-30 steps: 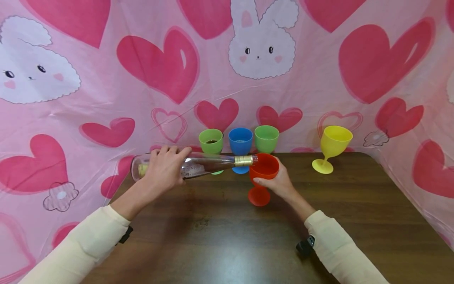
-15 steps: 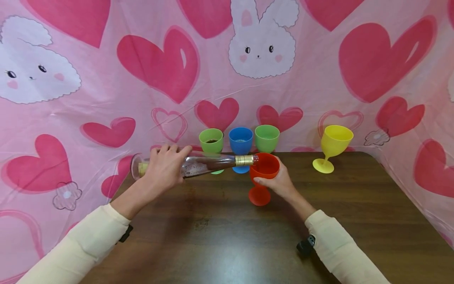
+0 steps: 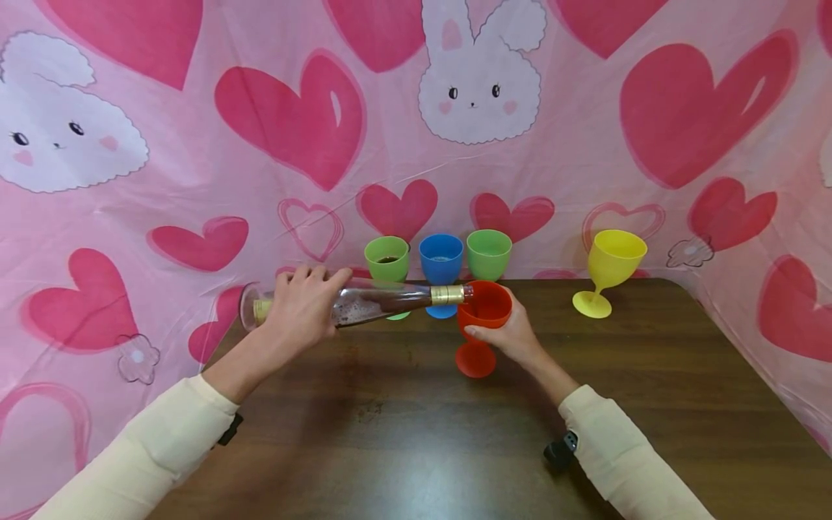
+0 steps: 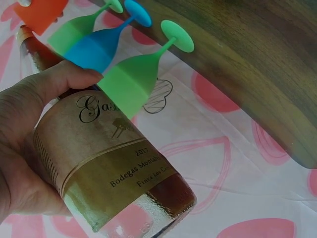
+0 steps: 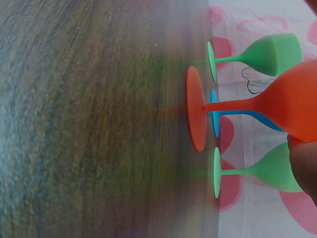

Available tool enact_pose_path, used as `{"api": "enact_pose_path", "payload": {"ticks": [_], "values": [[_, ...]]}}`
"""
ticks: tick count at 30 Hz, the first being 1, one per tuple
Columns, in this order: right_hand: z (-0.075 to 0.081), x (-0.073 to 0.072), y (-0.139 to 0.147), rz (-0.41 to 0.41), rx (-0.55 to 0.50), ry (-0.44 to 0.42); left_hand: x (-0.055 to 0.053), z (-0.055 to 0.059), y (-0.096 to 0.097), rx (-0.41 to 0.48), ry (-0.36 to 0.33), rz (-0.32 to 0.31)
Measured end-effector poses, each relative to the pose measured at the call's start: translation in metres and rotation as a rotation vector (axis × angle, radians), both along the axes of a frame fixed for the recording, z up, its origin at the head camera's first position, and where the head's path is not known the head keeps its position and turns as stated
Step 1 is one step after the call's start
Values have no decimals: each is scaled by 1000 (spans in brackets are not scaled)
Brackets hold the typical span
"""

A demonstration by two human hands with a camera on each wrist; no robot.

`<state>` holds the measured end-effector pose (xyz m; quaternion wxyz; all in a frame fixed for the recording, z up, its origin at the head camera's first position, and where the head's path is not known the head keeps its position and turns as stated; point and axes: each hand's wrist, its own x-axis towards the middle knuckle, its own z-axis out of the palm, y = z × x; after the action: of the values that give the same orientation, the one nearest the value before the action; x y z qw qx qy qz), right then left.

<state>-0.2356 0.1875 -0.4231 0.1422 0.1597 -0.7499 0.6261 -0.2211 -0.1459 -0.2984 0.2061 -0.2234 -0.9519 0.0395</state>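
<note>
My left hand (image 3: 302, 307) grips a glass wine bottle (image 3: 383, 300) by its body, tipped nearly level with the neck pointing right. Its gold-banded mouth lies at the rim of a red goblet (image 3: 484, 307), and dark liquid shows inside the glass. In the left wrist view the bottle's label (image 4: 119, 158) faces the camera, thumb across its upper edge. My right hand (image 3: 513, 332) holds the red goblet around its bowl, fingers behind it and thumb in front. The right wrist view shows the red goblet's stem and round foot (image 5: 196, 109) over the wooden table.
Behind stand a green goblet (image 3: 388, 271) with dark liquid, a blue goblet (image 3: 442, 271) with some liquid, and another green goblet (image 3: 490, 263). A yellow goblet (image 3: 611, 263) stands at the back right of the brown table (image 3: 416, 433). A pink heart-patterned cloth (image 3: 286, 166) hangs behind.
Both hands keep the bottle and the red goblet nearly still. A dark trickle now shows below the bottle mouth in the goblet. The cloth at the left shifts slightly.
</note>
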Motion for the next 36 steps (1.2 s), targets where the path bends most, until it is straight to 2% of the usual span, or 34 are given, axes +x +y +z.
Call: {"api": "enact_pose_path", "payload": {"ticks": [14, 23, 36], "values": [[1, 0, -1, 3, 0, 1, 0, 1, -1, 7, -22, 5], [1, -1, 0, -2, -1, 0, 1, 1, 0, 11, -11, -4], [2, 0, 0, 0, -4, -13, 1, 4, 1, -11, -21, 23]]}}
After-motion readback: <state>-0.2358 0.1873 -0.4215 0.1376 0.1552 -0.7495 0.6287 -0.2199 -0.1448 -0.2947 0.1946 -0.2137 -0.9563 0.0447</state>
